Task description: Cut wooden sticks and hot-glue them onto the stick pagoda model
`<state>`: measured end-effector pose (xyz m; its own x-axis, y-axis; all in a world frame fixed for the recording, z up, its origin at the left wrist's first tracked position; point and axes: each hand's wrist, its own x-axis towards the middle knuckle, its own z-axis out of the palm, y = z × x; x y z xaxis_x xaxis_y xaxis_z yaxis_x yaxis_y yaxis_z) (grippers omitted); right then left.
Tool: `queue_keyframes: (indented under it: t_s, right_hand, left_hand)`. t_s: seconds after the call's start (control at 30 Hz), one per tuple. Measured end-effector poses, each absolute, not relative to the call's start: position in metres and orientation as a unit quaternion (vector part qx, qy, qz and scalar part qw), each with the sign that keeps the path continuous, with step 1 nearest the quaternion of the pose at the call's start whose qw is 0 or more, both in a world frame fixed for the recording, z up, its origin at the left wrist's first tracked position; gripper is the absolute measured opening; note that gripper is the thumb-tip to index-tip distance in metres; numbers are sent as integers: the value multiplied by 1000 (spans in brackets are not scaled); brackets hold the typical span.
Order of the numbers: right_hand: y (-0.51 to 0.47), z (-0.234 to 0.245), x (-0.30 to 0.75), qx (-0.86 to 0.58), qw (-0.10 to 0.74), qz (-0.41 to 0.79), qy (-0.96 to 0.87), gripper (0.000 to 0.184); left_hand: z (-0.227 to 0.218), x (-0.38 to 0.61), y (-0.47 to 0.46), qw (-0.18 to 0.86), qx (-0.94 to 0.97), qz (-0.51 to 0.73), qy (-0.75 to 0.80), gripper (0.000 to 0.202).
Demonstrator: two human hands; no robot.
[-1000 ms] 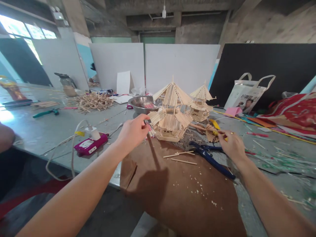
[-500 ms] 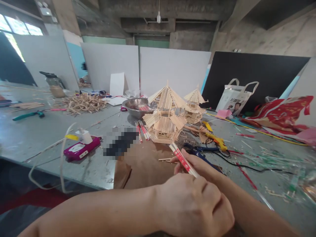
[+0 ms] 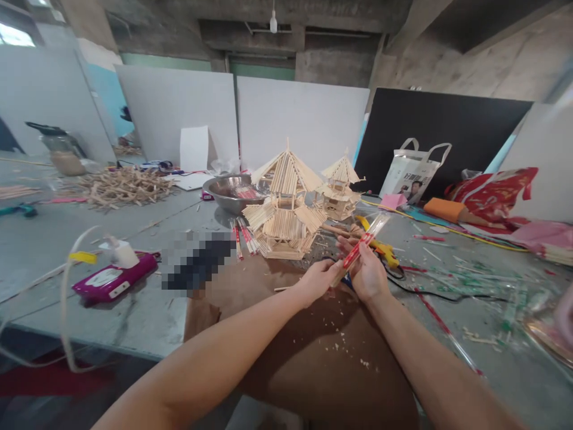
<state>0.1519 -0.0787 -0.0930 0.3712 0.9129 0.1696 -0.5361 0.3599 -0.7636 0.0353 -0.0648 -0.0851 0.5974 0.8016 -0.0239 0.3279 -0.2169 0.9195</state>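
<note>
A slim, clear-wrapped packet point(image 3: 357, 253) printed in red is held aslant above a brown sheet point(image 3: 250, 278), its far end tipped up to the right. That end is transparent and catches the light; pale sticks seem to show at the near end. The left hand point(image 3: 319, 280) has its fingers pinched on the near end, while the right hand point(image 3: 369, 273) grasps the middle, thumb on top.

Just beyond stands a large stick-built model point(image 3: 286, 226), with similar packets point(image 3: 239, 240) lying beside it. A yellow glue gun point(image 3: 388, 254) is close by the right hand, limiting room on that side; farther right are scattered wrappers point(image 3: 470, 279). Leftward there is more room, as far as a purple power strip point(image 3: 119, 279) near the front edge of the worktop point(image 3: 152, 319).

The larger model partly covers a smaller one point(image 3: 341, 191) and a metal bowl point(image 3: 224, 202). Something blue behind the hands is mostly hidden, and a dark pixelated patch at left cannot be made out.
</note>
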Motion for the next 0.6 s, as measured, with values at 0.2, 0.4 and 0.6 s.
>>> queue_keyframes:
  t_s: [0.2,0.4,0.6]
  right_hand:
    - [-80,-90,161,-347,737,494,-304,23]
    - [-75,-93,177,-386,767,425,-286,19]
    - [-76,-100,167,-393,743,454,-295,21]
  left_hand:
    - [-97,32,-62,608,685,244,320,46]
    - [-105,26,-49,525,740,240,345,47]
    - [-100,24,-48,401,792,272,371,41]
